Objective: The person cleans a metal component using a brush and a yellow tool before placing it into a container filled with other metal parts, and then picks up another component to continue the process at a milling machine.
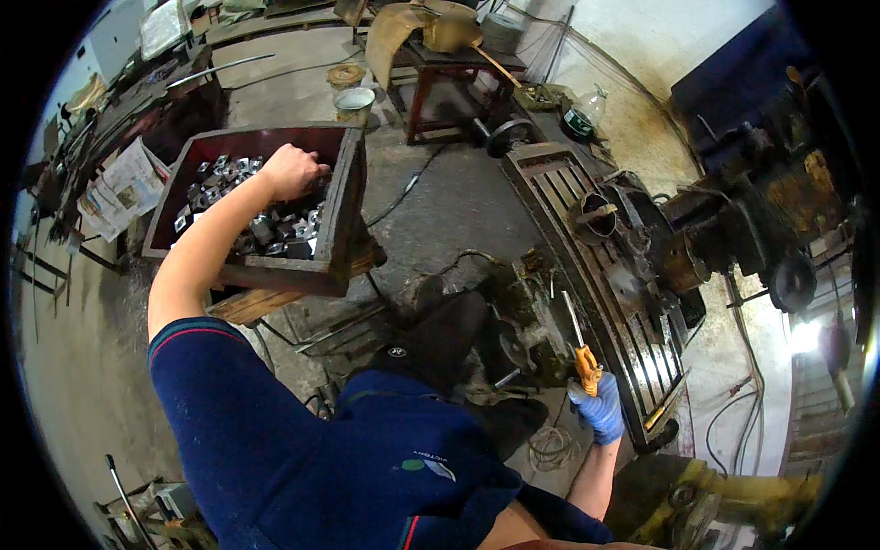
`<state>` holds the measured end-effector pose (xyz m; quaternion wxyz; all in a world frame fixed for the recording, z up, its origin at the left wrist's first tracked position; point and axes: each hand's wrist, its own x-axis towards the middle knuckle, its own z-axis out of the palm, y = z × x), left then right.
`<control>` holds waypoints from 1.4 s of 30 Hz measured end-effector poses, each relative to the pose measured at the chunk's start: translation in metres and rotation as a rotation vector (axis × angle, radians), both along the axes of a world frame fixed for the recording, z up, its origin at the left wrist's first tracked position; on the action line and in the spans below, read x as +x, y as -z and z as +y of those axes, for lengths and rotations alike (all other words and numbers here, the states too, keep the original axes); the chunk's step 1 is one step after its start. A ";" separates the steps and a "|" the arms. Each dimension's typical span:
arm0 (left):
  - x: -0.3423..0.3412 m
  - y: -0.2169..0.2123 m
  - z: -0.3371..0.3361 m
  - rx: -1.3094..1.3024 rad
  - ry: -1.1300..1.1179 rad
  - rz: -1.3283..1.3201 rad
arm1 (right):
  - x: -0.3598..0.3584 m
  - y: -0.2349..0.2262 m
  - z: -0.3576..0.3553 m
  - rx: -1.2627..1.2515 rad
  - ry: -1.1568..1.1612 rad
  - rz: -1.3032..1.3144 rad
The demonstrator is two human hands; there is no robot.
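Digging into a wooden box (286,278) over on the left, the bare left hand (291,171) is down at the far right corner with its fingers curled. Can't tell if it's got hold of anything, since the fingertips are hidden. The box has a reddish inside and a loose heap of small blocky metal parts (266,233), some shiny, some dark, mostly across the middle and left. It's sitting on a wooden board (261,305), a bit tilted from this angle.

Right hand (600,408) is in a blue glove, wrapped around the orange handle of a tool (585,359) with a long thin metal tube pointing away, just left of a slotted metal bed (559,179).

Other containers: a pale bucket (354,108) past the box, with a tan tub (346,75) just behind it, contents too small to make out. Far right there's a clear bottle (587,112) with something green low down, label or liquid, can't say.
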<state>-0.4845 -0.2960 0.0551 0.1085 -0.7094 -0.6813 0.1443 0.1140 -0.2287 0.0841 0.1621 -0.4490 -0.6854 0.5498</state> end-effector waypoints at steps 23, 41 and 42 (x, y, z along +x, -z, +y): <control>0.026 0.000 -0.001 0.076 -0.407 -0.204 | 0.009 0.013 -0.002 0.108 -0.104 -0.051; 0.295 -0.028 0.069 -0.009 -0.017 -2.315 | 0.002 0.011 -0.016 0.306 -0.175 -0.165; 0.309 -0.004 0.083 -0.164 -0.090 -2.298 | 0.005 0.011 -0.016 0.290 -0.155 -0.241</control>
